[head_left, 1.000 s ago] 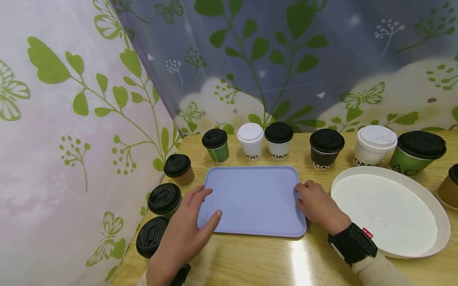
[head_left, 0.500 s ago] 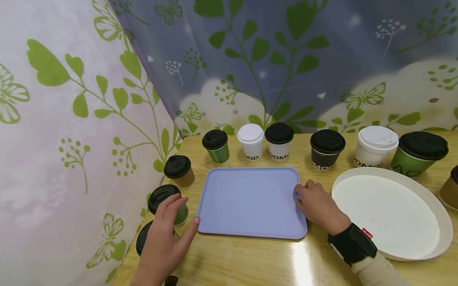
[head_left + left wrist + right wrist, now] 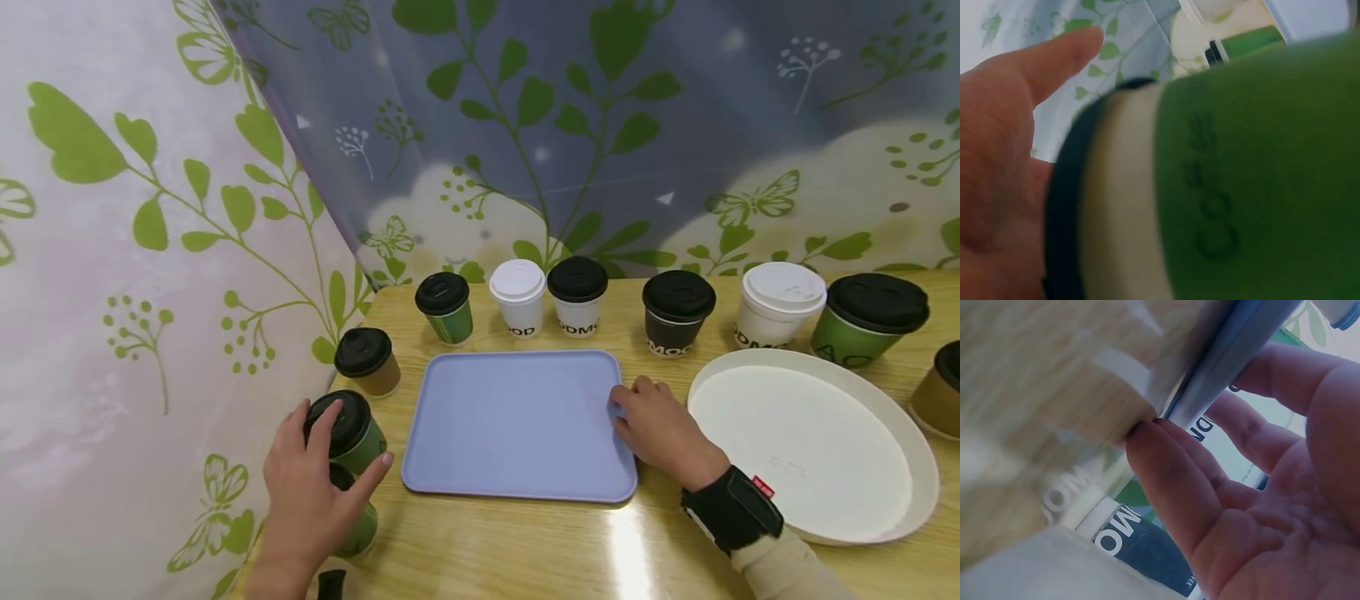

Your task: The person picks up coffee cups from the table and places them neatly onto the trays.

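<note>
My left hand (image 3: 303,496) is at the left edge of the table, its fingers over the black lid of a green paper coffee cup (image 3: 365,450) and its thumb held apart to the right. Another green coffee cup (image 3: 362,533) is partly hidden behind that hand. In the left wrist view a green cup with "coffee" lettering (image 3: 1260,169) fills the foreground, in front of the spread left hand. The right hand (image 3: 663,433) grips the right rim of a lilac rectangular tray (image 3: 517,425), which holds nothing. Its bent fingers sit at the tray's edge (image 3: 1229,362) in the right wrist view.
A brown cup (image 3: 367,361) stands beyond the left hand. Along the back are a green cup (image 3: 445,308), white cups (image 3: 517,298), a black cup (image 3: 677,312) and a larger green cup (image 3: 866,321). A round white tray (image 3: 810,450) lies right of the right wrist.
The left hand has moved left from over the lilac tray's left edge to the green cups. The right hand has stayed at the tray's right rim.
</note>
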### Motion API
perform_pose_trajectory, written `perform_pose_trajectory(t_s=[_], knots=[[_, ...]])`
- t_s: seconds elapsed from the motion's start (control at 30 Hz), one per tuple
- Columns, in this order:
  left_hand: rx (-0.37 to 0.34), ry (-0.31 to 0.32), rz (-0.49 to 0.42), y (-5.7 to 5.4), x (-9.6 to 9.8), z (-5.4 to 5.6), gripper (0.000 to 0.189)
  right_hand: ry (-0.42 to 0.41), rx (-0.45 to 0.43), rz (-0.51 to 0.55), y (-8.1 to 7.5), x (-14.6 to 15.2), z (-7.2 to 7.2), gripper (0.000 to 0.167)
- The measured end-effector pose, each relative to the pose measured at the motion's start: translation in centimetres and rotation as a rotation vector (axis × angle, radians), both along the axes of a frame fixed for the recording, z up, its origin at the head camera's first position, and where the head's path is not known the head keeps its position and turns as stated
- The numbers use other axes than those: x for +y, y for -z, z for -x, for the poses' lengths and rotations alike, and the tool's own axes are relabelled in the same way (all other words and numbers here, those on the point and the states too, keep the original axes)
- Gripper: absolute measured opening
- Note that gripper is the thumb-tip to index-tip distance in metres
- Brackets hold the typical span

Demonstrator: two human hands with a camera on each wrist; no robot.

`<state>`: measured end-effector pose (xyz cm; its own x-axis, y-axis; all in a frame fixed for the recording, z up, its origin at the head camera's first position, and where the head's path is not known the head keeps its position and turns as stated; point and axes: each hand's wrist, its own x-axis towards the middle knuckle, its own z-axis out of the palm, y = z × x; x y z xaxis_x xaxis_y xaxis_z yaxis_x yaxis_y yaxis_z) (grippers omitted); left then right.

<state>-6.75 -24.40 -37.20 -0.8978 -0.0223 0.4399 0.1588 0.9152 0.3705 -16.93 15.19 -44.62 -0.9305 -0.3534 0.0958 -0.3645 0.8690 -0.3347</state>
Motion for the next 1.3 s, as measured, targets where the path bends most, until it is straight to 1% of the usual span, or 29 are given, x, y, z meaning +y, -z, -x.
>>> perform_pose_trajectory(t_s=[0.1,0.17,0.27,0.33,0.4,0.5,0.57,0.63,0.73,0.9,0.97,1.1,1.17,1.23,1.3], knots=[[-0.073,-0.046,0.036,-0.1,-0.6,-0.2,0.088,0.006,-0.016,0.003,0.0,-0.1,0.1,0.019],[-0.097,-0.074,0.044,-0.2,-0.9,-0.4,0.091,0.010,-0.026,0.003,0.0,-0.1,0.0,0.020],[-0.107,-0.111,0.061,-0.7,-1.2,-1.0,0.096,0.011,-0.027,0.001,-0.1,-0.1,0.0,0.020],[-0.150,-0.137,0.078,-1.0,-1.3,-1.4,0.101,0.014,-0.030,0.000,-0.2,0.0,-0.1,0.021],[-0.229,-0.160,0.096,-1.3,-1.5,-1.9,0.108,0.017,-0.039,-0.004,-0.2,0.0,-0.1,0.021],[-0.373,-0.182,0.099,-1.5,-1.8,-2.4,0.117,0.021,-0.048,-0.009,-0.3,0.0,-0.1,0.022],[-0.443,-0.187,0.081,-1.4,-2.1,-2.6,0.121,0.019,-0.044,-0.009,-0.3,0.0,-0.1,0.022],[-0.483,-0.190,0.059,-1.3,-2.3,-2.8,0.124,0.014,-0.031,-0.007,-0.2,0.0,-0.1,0.021],[-0.500,-0.188,0.014,-0.9,-2.7,-3.0,0.125,0.008,-0.021,-0.006,-0.2,0.0,0.0,0.021],[-0.445,-0.182,-0.040,-0.4,-3.0,-3.4,0.120,0.005,-0.021,-0.006,-0.2,0.0,0.1,0.021],[-0.441,-0.184,-0.051,-0.3,-2.9,-3.5,0.123,0.006,-0.020,-0.008,-0.2,0.1,0.1,0.021],[-0.507,-0.211,-0.079,-0.4,-2.7,-3.5,0.131,0.006,-0.024,-0.008,-0.1,0.1,0.1,0.021],[-0.542,-0.224,-0.092,-0.4,-2.7,-3.4,0.132,0.007,-0.035,-0.009,-0.1,0.1,0.2,0.022],[-0.562,-0.232,-0.103,-0.4,-2.7,-3.3,0.131,0.011,-0.052,-0.012,-0.2,0.0,0.2,0.023],[-0.568,-0.234,-0.112,-0.3,-2.7,-3.3,0.129,0.018,-0.068,-0.019,-0.2,0.0,0.2,0.024]])
